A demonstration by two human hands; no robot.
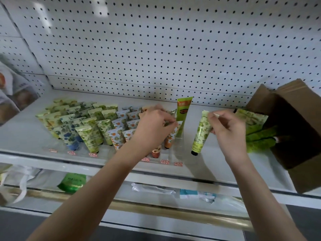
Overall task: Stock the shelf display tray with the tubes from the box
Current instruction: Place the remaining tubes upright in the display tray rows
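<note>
Green tube [199, 134] pinched in my right hand [227, 129], left hand [156, 126] pinching an orange tube [171, 136]; next, slot mine into the tray [179, 150], 9 o'clock.

2 bare forearms [111, 171], bare left grip [154, 124], bare right grip [227, 129]

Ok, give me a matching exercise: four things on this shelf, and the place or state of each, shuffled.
1 cardboard box
2 tall bright-green tube
3 right hand
4 blue-flower tubes

a pinching a leaf-print tube
b left part of the tray
c right end of the shelf
d upright at the tray's back right

Pairs: 1-c, 2-d, 3-a, 4-b.
</note>
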